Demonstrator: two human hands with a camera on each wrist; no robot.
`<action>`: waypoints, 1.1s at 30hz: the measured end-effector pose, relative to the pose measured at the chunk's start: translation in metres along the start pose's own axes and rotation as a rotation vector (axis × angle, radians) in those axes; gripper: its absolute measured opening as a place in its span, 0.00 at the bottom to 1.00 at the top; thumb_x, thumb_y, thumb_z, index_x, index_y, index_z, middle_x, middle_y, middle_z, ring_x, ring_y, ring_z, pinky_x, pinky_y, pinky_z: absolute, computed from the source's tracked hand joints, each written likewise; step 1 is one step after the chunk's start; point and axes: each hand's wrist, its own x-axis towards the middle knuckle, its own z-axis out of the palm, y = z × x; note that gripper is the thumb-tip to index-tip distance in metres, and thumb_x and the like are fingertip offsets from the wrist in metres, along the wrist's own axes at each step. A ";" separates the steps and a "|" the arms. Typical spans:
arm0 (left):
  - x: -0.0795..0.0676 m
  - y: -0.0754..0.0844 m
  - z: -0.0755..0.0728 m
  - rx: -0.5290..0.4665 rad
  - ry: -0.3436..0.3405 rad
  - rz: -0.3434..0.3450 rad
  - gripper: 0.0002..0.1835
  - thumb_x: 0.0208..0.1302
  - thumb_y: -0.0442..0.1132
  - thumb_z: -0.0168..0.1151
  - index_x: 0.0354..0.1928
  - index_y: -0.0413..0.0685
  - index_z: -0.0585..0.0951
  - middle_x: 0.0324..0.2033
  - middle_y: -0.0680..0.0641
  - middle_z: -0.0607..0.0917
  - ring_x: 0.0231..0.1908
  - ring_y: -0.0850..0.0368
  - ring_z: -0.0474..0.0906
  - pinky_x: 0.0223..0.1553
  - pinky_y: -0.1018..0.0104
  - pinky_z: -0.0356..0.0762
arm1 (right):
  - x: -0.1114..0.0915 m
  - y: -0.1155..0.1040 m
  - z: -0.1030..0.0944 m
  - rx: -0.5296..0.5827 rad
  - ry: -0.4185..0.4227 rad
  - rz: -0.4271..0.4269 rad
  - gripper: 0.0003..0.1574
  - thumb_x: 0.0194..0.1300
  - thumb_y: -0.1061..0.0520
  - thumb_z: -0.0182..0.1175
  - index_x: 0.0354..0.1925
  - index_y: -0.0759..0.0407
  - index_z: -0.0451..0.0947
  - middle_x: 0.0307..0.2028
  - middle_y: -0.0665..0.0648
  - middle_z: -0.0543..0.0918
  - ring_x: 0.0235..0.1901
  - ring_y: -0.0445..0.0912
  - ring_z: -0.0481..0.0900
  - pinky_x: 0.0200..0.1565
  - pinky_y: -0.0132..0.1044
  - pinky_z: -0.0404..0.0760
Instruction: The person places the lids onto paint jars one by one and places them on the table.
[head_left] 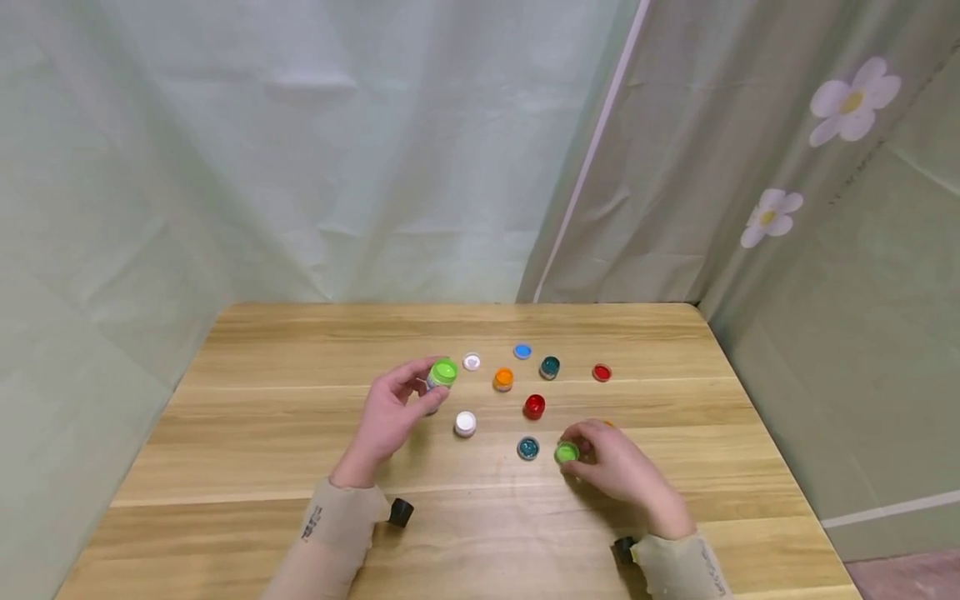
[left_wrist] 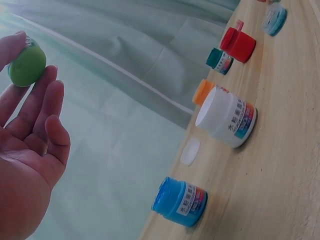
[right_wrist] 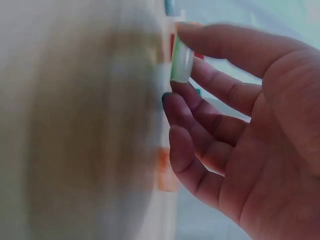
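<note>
My left hand (head_left: pixel 384 421) holds a small jar of green paint (head_left: pixel 443 372) between thumb and fingers, raised off the table, its green top facing up. In the left wrist view the blue paint jar (left_wrist: pixel 180 202) stands below that hand, while the head view hides most of it. A white paint jar (head_left: pixel 465 423) is just right of the hand. My right hand (head_left: pixel 611 460) pinches a round green lid (head_left: pixel 567 452) by its edge, low over the table, with its green face up. A dark teal lid (head_left: pixel 528 448) lies to the left of it.
Behind the hands stand open jars of orange (head_left: pixel 503 379), red (head_left: pixel 535 407) and teal paint (head_left: pixel 550 367). Loose lids lie around them: white (head_left: pixel 472 361), blue (head_left: pixel 522 351) and red (head_left: pixel 602 372). An orange lid (head_left: pixel 609 424) peeks out behind my right hand. Curtains border the wooden table (head_left: pixel 247 400).
</note>
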 end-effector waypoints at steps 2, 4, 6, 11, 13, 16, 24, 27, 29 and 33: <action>-0.001 0.001 0.001 -0.002 -0.005 -0.001 0.22 0.68 0.30 0.73 0.64 0.42 0.85 0.52 0.48 0.88 0.44 0.51 0.77 0.49 0.62 0.76 | 0.000 -0.003 -0.004 0.026 0.010 0.018 0.20 0.69 0.57 0.74 0.57 0.53 0.83 0.44 0.46 0.82 0.42 0.41 0.79 0.49 0.44 0.83; -0.001 0.002 0.004 -0.005 -0.007 -0.003 0.22 0.68 0.30 0.73 0.64 0.42 0.85 0.54 0.48 0.88 0.44 0.51 0.77 0.50 0.64 0.76 | 0.000 -0.009 -0.010 0.044 0.025 0.000 0.24 0.73 0.56 0.70 0.64 0.53 0.81 0.46 0.46 0.80 0.43 0.42 0.78 0.47 0.42 0.82; -0.002 0.003 0.006 -0.004 -0.003 -0.005 0.23 0.69 0.30 0.73 0.64 0.42 0.85 0.52 0.47 0.88 0.43 0.52 0.78 0.49 0.66 0.77 | 0.001 -0.018 -0.016 0.065 0.045 -0.055 0.25 0.77 0.55 0.65 0.69 0.52 0.78 0.47 0.47 0.79 0.42 0.43 0.77 0.44 0.41 0.81; -0.003 0.005 0.014 -0.021 -0.009 0.011 0.24 0.68 0.30 0.73 0.65 0.39 0.82 0.48 0.44 0.86 0.44 0.52 0.78 0.46 0.67 0.77 | 0.010 -0.059 -0.030 0.189 0.121 -0.193 0.19 0.82 0.51 0.60 0.66 0.48 0.80 0.45 0.47 0.79 0.43 0.45 0.77 0.44 0.40 0.81; -0.004 0.005 0.017 -0.026 -0.017 0.022 0.23 0.68 0.30 0.73 0.63 0.39 0.82 0.47 0.44 0.86 0.45 0.52 0.78 0.47 0.65 0.76 | 0.014 -0.077 -0.034 0.279 0.176 -0.212 0.16 0.80 0.51 0.63 0.63 0.48 0.80 0.44 0.48 0.80 0.44 0.46 0.78 0.45 0.40 0.81; -0.006 0.007 0.021 -0.024 -0.024 0.036 0.19 0.67 0.30 0.74 0.59 0.42 0.84 0.46 0.48 0.85 0.44 0.52 0.78 0.46 0.64 0.76 | 0.020 -0.103 -0.035 0.423 0.260 -0.231 0.14 0.76 0.55 0.67 0.57 0.50 0.79 0.43 0.51 0.81 0.43 0.48 0.78 0.41 0.39 0.81; -0.012 0.010 0.031 -0.054 -0.063 0.089 0.20 0.66 0.28 0.74 0.59 0.43 0.84 0.46 0.49 0.86 0.42 0.54 0.78 0.41 0.67 0.74 | 0.028 -0.140 -0.016 0.626 0.338 -0.376 0.12 0.73 0.64 0.67 0.52 0.58 0.78 0.54 0.55 0.85 0.51 0.50 0.80 0.44 0.35 0.78; -0.012 0.011 0.032 -0.055 -0.064 0.092 0.20 0.66 0.29 0.74 0.59 0.44 0.85 0.45 0.49 0.86 0.43 0.55 0.79 0.41 0.66 0.74 | 0.029 -0.146 -0.010 0.557 0.334 -0.420 0.21 0.78 0.62 0.63 0.66 0.53 0.78 0.61 0.52 0.83 0.54 0.48 0.78 0.48 0.38 0.79; -0.012 0.012 0.033 -0.050 -0.066 0.099 0.19 0.66 0.29 0.74 0.58 0.44 0.85 0.45 0.49 0.86 0.43 0.55 0.79 0.41 0.65 0.74 | 0.031 -0.148 -0.008 0.501 0.323 -0.445 0.27 0.80 0.60 0.61 0.73 0.51 0.76 0.64 0.50 0.81 0.54 0.48 0.77 0.47 0.38 0.79; -0.011 0.014 0.033 -0.043 -0.076 0.120 0.19 0.66 0.29 0.74 0.58 0.43 0.86 0.45 0.50 0.87 0.44 0.56 0.79 0.40 0.64 0.74 | 0.032 -0.148 -0.007 0.454 0.322 -0.479 0.25 0.79 0.61 0.63 0.70 0.49 0.78 0.65 0.50 0.79 0.51 0.48 0.76 0.44 0.38 0.79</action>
